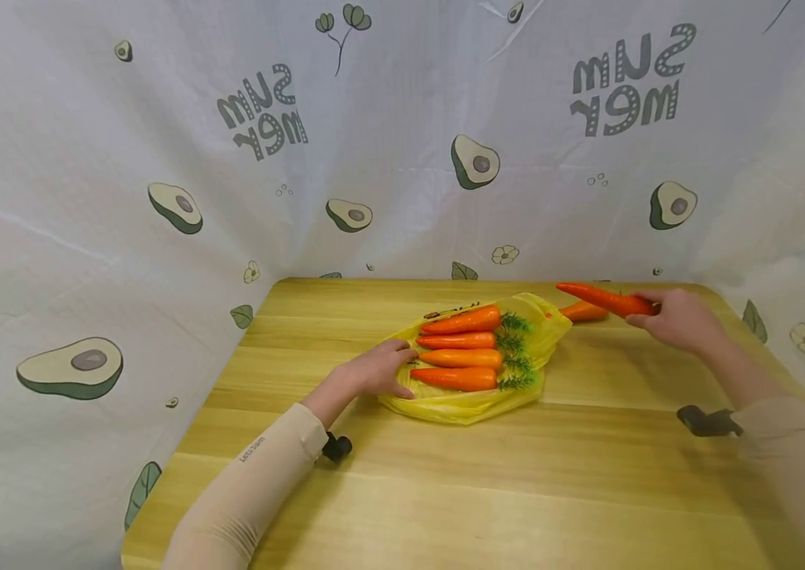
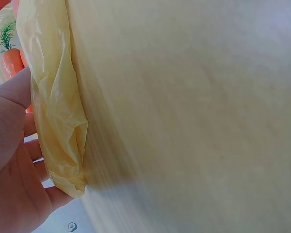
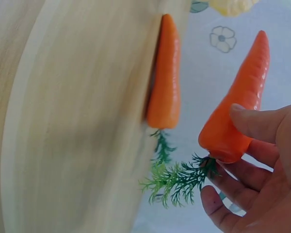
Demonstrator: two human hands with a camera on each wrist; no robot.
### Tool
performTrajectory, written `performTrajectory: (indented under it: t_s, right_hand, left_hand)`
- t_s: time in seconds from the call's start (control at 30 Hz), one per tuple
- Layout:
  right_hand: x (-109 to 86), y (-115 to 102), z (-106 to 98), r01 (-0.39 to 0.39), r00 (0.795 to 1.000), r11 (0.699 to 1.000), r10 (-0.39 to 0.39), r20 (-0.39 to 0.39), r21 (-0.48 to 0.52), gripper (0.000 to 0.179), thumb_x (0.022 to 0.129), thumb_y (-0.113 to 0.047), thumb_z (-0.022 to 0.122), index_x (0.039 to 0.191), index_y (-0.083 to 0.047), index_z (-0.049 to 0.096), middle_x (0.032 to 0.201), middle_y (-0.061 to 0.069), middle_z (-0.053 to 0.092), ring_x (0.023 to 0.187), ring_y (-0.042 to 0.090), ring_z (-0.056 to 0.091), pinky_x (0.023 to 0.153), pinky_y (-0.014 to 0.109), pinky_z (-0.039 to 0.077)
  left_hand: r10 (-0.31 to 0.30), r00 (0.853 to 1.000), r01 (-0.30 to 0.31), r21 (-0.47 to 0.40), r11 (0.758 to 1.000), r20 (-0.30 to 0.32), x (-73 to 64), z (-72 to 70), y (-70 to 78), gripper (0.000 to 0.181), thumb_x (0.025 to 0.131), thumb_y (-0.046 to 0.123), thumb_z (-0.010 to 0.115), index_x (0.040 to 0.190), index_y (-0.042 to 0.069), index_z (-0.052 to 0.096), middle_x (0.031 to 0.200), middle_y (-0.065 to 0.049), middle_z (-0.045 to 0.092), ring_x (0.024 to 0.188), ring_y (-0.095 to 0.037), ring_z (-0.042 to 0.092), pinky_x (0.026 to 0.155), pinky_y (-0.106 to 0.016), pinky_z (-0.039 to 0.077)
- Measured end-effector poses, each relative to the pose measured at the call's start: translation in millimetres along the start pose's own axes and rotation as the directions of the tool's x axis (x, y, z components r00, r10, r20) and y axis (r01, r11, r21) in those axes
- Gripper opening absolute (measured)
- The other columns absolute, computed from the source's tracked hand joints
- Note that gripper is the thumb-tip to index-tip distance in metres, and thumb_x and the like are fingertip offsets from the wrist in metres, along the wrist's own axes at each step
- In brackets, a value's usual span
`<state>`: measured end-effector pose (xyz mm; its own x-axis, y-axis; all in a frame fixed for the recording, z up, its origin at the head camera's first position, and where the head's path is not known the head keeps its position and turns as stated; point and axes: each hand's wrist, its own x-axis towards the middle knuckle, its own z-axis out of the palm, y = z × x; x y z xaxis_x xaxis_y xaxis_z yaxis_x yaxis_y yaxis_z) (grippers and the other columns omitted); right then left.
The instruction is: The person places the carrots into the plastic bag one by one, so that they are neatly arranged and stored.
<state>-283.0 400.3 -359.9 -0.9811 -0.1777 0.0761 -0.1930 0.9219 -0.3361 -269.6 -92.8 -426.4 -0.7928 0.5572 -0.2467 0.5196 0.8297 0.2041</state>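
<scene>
In the head view my left hand [image 1: 377, 370] rests at the left end of a yellow plastic bag [image 1: 469, 412], thumb and fingers spread apart. Yellow film hides its fingertips in the left wrist view. Several orange toy carrots [image 1: 461, 359] lie side by side on the bag, green tops to the right. My right hand [image 1: 680, 319] pinches another carrot [image 3: 233, 107] above the table's right side, its thick end in the fingers and its tip pointing left. Below it, one more carrot [image 3: 165, 77] lies on the table beyond the bag's right end.
A wooden table [image 1: 516, 491] holds everything. Behind and beside it hangs a white sheet [image 1: 388, 119] printed with avocados and flowers. Dark camera mounts [image 1: 336, 447] show near both wrists.
</scene>
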Motion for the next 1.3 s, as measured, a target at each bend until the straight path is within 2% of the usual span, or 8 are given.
performTrajectory:
  t_s: [0.2, 0.43, 0.67, 0.83, 0.97, 1.3]
  right_hand:
    - [-0.5, -14, -5, 0.027, 0.999, 0.999, -0.028, -0.025, -0.032, 0.057, 0.096, -0.034, 0.068, 0.131, 0.010, 0.059, 0.095, 0.025, 0.065, 0.074, 0.030, 0.051, 0.062, 0.034, 0.035]
    - [-4.8, -43, -15, 0.033, 0.999, 0.998, -0.032, 0.017, -0.044, 0.066, 0.095, -0.039, 0.068, 0.137, 0.010, 0.054, 0.102, 0.027, 0.063, 0.077, 0.029, 0.050, 0.062, 0.034, 0.035]
    - [-7.8, -70, -18, 0.067, 0.998, 0.995, -0.067, -0.007, -0.078, 0.064, 0.094, -0.035, 0.071, 0.138, 0.009, 0.055, 0.095, 0.024, 0.064, 0.071, 0.027, 0.049, 0.060, 0.033, 0.034]
    - [-9.0, -88, -16, 0.109, 0.994, 0.992, -0.110, -0.017, -0.068, 0.058, 0.094, -0.032, 0.072, 0.135, 0.007, 0.059, 0.106, 0.029, 0.066, 0.073, 0.026, 0.052, 0.060, 0.032, 0.036]
    - [-9.8, -99, -12, 0.131, 0.991, 0.990, -0.131, -0.014, -0.047, 0.057, 0.093, -0.029, 0.074, 0.135, 0.006, 0.060, 0.109, 0.029, 0.067, 0.072, 0.025, 0.052, 0.059, 0.032, 0.037]
    - [-10.7, -130, -3, 0.185, 0.983, 0.981, -0.185, -0.001, -0.051, 0.047, 0.092, -0.022, 0.073, 0.132, 0.003, 0.063, 0.099, 0.018, 0.070, 0.068, 0.021, 0.052, 0.059, 0.032, 0.038]
  left_hand:
    - [-0.002, 1.000, 0.002, 0.000, 1.000, 0.003, -0.5, -2.7, 0.6, 0.084, 0.088, 0.052, 0.074, 0.155, 0.014, 0.041, 0.160, -0.011, 0.034, 0.148, -0.028, 0.035, 0.121, -0.041, 0.033]
    - [-0.001, 1.000, 0.001, 0.002, 1.000, 0.005, -0.6, -3.6, 1.1, 0.084, 0.088, 0.052, 0.074, 0.155, 0.014, 0.041, 0.160, -0.011, 0.035, 0.147, -0.028, 0.035, 0.120, -0.041, 0.033]
    - [0.004, 1.000, -0.004, 0.002, 1.000, 0.001, -1.4, -3.9, 1.5, 0.084, 0.088, 0.052, 0.074, 0.155, 0.014, 0.042, 0.159, -0.011, 0.036, 0.147, -0.027, 0.036, 0.120, -0.041, 0.033]
    - [-0.006, 1.000, 0.006, -0.007, 1.000, 0.005, -2.7, -3.9, 1.8, 0.083, 0.088, 0.051, 0.075, 0.155, 0.014, 0.042, 0.160, -0.012, 0.035, 0.147, -0.028, 0.036, 0.120, -0.041, 0.033]
    - [-0.012, 1.000, 0.012, -0.008, 1.000, 0.011, -3.1, -3.7, 2.0, 0.084, 0.088, 0.051, 0.075, 0.155, 0.014, 0.041, 0.160, -0.012, 0.035, 0.148, -0.029, 0.035, 0.121, -0.042, 0.032]
    - [-0.006, 1.000, 0.006, 0.008, 1.000, 0.004, -1.4, -1.0, 1.8, 0.084, 0.087, 0.051, 0.075, 0.155, 0.014, 0.042, 0.160, -0.011, 0.036, 0.147, -0.028, 0.036, 0.120, -0.041, 0.033]
